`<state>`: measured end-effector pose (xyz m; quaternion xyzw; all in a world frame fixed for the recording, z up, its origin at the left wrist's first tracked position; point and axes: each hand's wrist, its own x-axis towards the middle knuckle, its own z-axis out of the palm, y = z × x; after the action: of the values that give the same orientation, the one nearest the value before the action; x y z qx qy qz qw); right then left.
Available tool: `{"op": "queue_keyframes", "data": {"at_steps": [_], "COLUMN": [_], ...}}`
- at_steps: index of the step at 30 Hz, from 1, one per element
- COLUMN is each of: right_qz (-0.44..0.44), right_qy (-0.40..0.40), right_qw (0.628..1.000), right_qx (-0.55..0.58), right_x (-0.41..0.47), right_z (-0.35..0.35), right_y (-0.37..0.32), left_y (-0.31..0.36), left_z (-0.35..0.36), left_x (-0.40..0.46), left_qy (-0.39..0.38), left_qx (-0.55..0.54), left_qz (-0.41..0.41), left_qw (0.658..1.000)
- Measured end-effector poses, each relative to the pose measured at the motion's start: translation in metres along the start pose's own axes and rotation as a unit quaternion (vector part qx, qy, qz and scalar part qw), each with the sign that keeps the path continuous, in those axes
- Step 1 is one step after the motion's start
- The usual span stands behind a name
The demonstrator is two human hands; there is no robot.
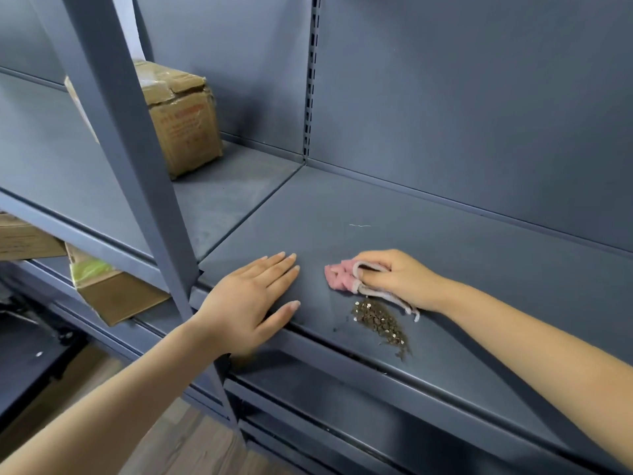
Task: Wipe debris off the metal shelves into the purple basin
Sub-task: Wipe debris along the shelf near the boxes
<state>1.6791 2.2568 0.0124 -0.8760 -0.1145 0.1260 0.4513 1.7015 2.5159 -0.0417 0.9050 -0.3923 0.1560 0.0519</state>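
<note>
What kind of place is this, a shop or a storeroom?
Probably a storeroom or a shop's stock area. The grey metal shelves have a slotted upright like store racking, and taped cardboard boxes sit on them, not goods on display.

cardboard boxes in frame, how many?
3. One box on the left bay's upper shelf, partly behind the upright; one at the far left edge below; one tilted beside it. Others may be hidden.

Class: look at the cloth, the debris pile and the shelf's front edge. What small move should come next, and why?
Probably hold off the sweep: the right hand grips the pink cloth just behind the debris pile near the shelf edge, but no purple basin is in view. The flat left hand could fetch it first.
</note>
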Motion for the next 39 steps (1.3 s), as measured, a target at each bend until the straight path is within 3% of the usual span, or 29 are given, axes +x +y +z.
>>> {"op": "queue_keyframes", "data": {"at_steps": [4,7,12,17,21,28,31,34,39], "right_qz": [-0.010,-0.010,0.034,0.139,0.177,0.134,0.144,0.199,0.283], "right_qy": [-0.014,0.021,0.176,0.318,0.313,0.234,0.320,0.416,0.436], "right_qw": [1.000,0.999,0.983,0.937,0.931,0.963,0.936,0.887,0.848], "right_qx": [0.002,0.024,0.038,-0.035,-0.057,-0.015,0.036,0.009,-0.101], "right_x": [-0.024,-0.033,-0.065,-0.081,-0.071,-0.063,-0.083,-0.107,-0.116], "right_z": [0.004,-0.005,-0.033,-0.052,-0.029,0.026,0.020,0.027,0.055], "right_y": [0.000,0.000,0.012,0.040,0.026,-0.020,-0.030,-0.025,-0.019], "left_y": [0.004,0.009,0.019,0.024,0.024,0.025,0.023,0.026,0.038], "left_z": [-0.002,-0.006,-0.007,-0.007,-0.007,-0.008,-0.014,-0.017,-0.016], "left_x": [0.000,0.001,0.000,0.003,0.002,0.000,-0.004,-0.007,-0.012], "left_qy": [0.003,-0.002,0.005,-0.005,-0.018,-0.016,-0.061,-0.062,-0.034], "left_qx": [0.028,0.039,0.051,0.046,0.033,-0.020,-0.039,-0.034,-0.049], "left_qz": [-0.008,0.007,0.029,0.033,0.042,0.042,0.044,0.051,0.058], "left_qw": [1.000,0.999,0.998,0.998,0.998,0.999,0.996,0.996,0.997]}}
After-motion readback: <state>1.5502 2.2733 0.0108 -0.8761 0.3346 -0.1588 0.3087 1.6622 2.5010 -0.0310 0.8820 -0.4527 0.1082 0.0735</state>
